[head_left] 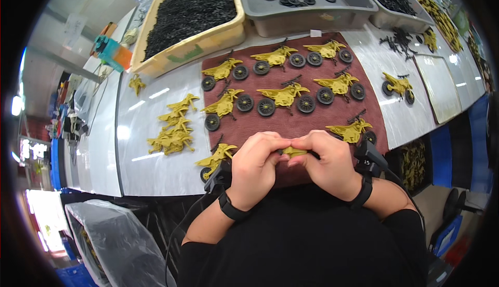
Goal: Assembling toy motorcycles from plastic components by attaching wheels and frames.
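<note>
My left hand [260, 157] and my right hand [323, 154] meet at the front edge of the maroon cloth [291, 127]. Between them both pinch a yellow toy motorcycle body [294, 152], mostly covered by my fingers. Beyond my hands, toy motorcycles with black wheels and handlebars stand in rows on the cloth, one of them [283, 96] straight ahead. Another toy motorcycle [221, 157] lies just left of my left hand. Close to my right hand is one more [349, 130], partly hidden by my wrist gear.
Yellow bodies without wheels [174, 131] are piled on the white table [148, 175] at left. A cream bin [189, 48] of thin black parts and a grey bin [312, 19] of black wheels stand at the back. A lone toy motorcycle [399, 85] sits at right, and a teal-orange bottle [112, 52] far left.
</note>
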`<move>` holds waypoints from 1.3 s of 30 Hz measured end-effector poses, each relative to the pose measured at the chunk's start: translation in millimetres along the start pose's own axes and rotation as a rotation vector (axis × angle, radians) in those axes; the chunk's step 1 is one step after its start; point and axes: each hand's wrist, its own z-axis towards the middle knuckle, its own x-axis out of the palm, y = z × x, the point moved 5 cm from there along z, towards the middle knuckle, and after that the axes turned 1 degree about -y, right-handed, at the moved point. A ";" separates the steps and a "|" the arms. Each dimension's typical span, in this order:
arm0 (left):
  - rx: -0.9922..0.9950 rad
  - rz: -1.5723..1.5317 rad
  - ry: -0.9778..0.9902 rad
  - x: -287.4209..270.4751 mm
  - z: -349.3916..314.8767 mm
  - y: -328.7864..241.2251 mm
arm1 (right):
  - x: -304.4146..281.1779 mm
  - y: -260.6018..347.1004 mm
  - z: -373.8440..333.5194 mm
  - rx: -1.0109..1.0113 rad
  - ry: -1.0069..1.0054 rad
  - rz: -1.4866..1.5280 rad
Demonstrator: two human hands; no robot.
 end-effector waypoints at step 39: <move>0.274 0.407 0.287 22.7 59.7 -17.2 | -115.9 -56.2 -17.1 0.469 -0.128 0.387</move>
